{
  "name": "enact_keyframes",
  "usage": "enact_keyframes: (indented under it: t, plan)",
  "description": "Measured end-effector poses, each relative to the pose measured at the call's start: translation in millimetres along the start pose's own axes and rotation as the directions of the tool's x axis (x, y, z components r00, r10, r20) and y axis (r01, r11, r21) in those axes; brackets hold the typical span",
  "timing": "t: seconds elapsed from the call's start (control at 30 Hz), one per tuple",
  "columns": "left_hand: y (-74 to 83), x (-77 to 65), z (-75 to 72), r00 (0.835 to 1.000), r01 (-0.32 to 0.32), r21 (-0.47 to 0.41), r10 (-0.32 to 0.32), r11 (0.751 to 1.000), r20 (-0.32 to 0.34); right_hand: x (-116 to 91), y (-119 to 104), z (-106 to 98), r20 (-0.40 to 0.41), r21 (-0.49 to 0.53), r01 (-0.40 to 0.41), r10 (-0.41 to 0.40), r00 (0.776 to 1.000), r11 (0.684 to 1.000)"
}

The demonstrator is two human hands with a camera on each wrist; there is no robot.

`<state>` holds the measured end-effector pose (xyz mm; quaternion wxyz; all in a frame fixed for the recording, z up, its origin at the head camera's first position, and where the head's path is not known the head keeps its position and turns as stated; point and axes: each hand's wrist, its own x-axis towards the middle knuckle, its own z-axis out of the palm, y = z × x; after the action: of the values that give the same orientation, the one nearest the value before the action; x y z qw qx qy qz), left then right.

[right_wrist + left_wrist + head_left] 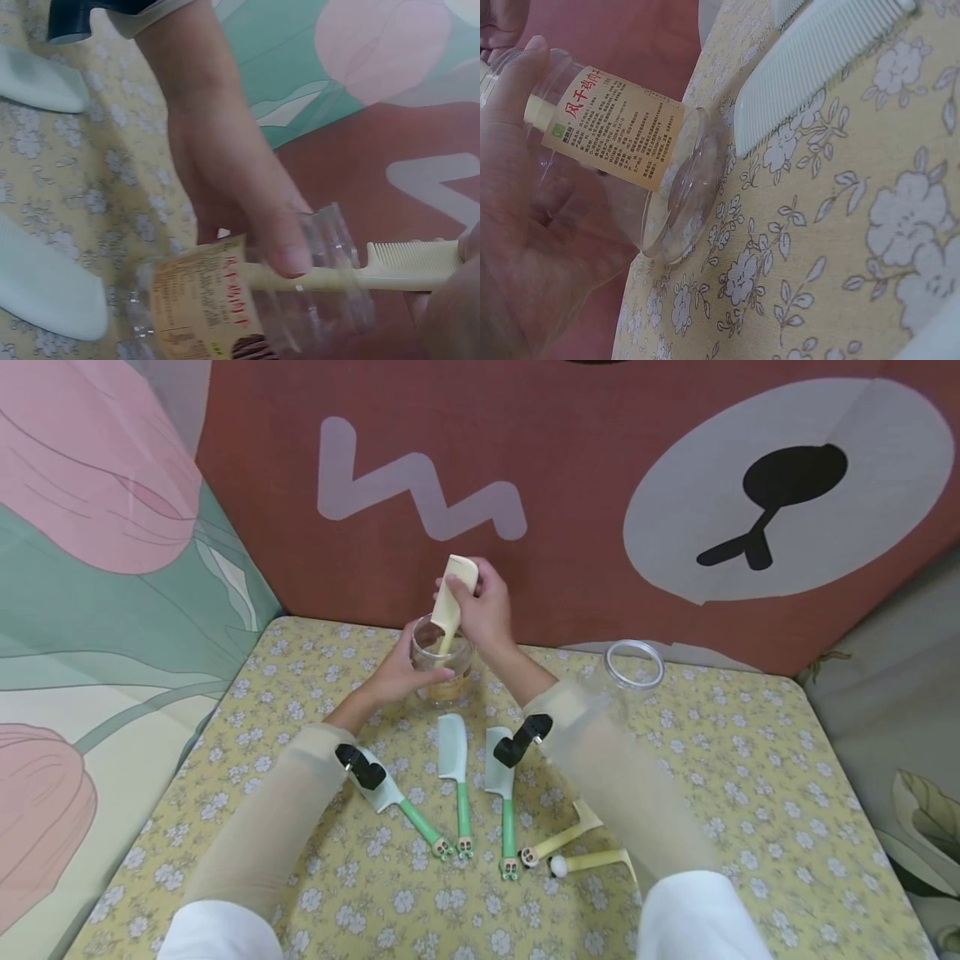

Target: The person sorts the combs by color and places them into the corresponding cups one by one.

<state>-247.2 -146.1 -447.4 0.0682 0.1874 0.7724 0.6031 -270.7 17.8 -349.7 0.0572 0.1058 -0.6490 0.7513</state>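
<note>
My left hand (397, 677) holds a clear plastic jar (447, 693) with a printed label (619, 124), its thumb lying along the side. Between the thumb and fingers of my right hand (489, 610) is a pale yellow comb (456, 583), toothed part up. Its handle (322, 279) reaches down through the jar's mouth and shows through the clear wall in the right wrist view. The jar's base (686, 195) is close over the tablecloth in the left wrist view. Nearer my body lie pale green combs (452, 750) with green handles (508, 831).
Two yellow-handled combs (564, 843) lie under my right forearm, partly hidden by it. A clear round container with a silvery rim (660, 672) stands at the back right. The flowered tablecloth (405, 902) meets a brown printed backdrop (570, 585) behind the jar.
</note>
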Motion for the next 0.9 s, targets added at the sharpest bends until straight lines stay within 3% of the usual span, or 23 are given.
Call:
enact_keyframes:
  t: [0.2,0.47,0.67,0.9]
  plan:
    - [-1.1,0.6,0.3,1.000,-0.010,0.010,0.010,1.000,-0.003,-5,13,0,0.036,-0.090,-0.018,0.021,0.999,0.996]
    - [-1.0,0.9,0.5,1.000,-0.023,-0.003,0.023,1.000,-0.009,-10,16,1,0.072,-0.256,-0.013,0.032,0.997,0.967]
    - [-2.6,0.8,0.4,0.999,-0.034,-0.033,0.034,0.999,-0.002,-9,13,-1,0.090,-0.370,-0.020,0.058,0.994,0.929]
    - [-1.8,0.5,0.1,1.000,-0.025,0.008,0.025,1.000,0.011,-6,4,-7,0.147,-0.501,-0.027,0.116,0.982,0.865]
